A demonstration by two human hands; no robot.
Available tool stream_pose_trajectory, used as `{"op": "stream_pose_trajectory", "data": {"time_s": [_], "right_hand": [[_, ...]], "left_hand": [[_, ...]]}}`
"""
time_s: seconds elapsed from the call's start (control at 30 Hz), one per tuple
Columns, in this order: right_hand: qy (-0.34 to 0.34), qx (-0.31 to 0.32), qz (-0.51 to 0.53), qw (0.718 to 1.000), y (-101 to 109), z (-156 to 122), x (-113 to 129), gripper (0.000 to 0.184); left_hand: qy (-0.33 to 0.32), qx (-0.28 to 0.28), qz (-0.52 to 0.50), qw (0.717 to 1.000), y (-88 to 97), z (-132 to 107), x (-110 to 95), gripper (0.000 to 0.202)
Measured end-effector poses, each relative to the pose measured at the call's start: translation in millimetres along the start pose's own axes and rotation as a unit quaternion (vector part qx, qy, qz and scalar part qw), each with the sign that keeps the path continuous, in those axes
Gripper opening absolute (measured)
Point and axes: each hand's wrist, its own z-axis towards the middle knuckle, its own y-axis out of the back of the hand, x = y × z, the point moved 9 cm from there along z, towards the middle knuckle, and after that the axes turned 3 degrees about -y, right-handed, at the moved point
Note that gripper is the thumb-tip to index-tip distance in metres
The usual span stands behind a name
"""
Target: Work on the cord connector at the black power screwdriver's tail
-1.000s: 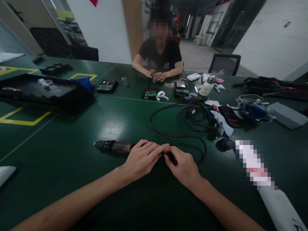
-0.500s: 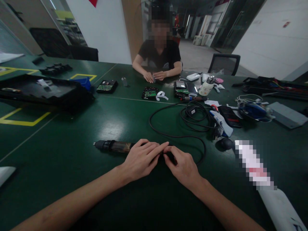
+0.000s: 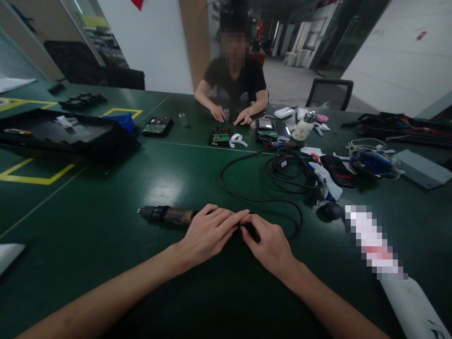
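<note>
An electric screwdriver [image 3: 176, 215] with a dark, partly see-through body lies on the green table, its tip to the left. My left hand [image 3: 212, 230] is closed over its rear half, with the fingers reaching right. At the tail end my right hand [image 3: 270, 240] has thumb and fingers pinched together, where the black cord [image 3: 282, 201] runs in behind them. The joint between cord and screwdriver is hidden by my fingers. From there the cord curves away and coils on the table.
Across the table [image 3: 116, 263] sits a person [image 3: 233, 75] beside a small cylinder [image 3: 226, 113]. Circuit-board units [image 3: 157, 127] and a second cylinder [image 3: 182, 119] stand nearby. A large black tray [image 3: 31, 136] lies left. A blue-white tool [image 3: 326, 181] and a white-handled object [image 3: 411, 301] lie right.
My hands have barely moved and keep the same hold. The person opposite has taken one hand off the small cylinder and set it on the table nearer the circuit boards.
</note>
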Motion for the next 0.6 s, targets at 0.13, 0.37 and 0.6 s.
{"op": "stream_pose_trajectory", "data": {"time_s": [0.13, 0.37, 0.6], "right_hand": [[-0.001, -0.003, -0.002, 1.000, 0.5, 0.0, -0.6, 0.013], [0.005, 0.000, -0.013, 1.000, 2.3, 0.6, 1.8, 0.012], [-0.004, 0.004, -0.006, 1.000, -0.5, 0.1, -0.2, 0.014]], "left_hand": [[0.010, 0.009, -0.006, 1.000, 1.2, 1.5, 0.4, 0.057], [0.007, 0.009, -0.007, 1.000, -0.9, -0.9, 1.0, 0.053], [-0.001, 0.022, -0.010, 1.000, 0.2, 1.9, 0.6, 0.058]]}}
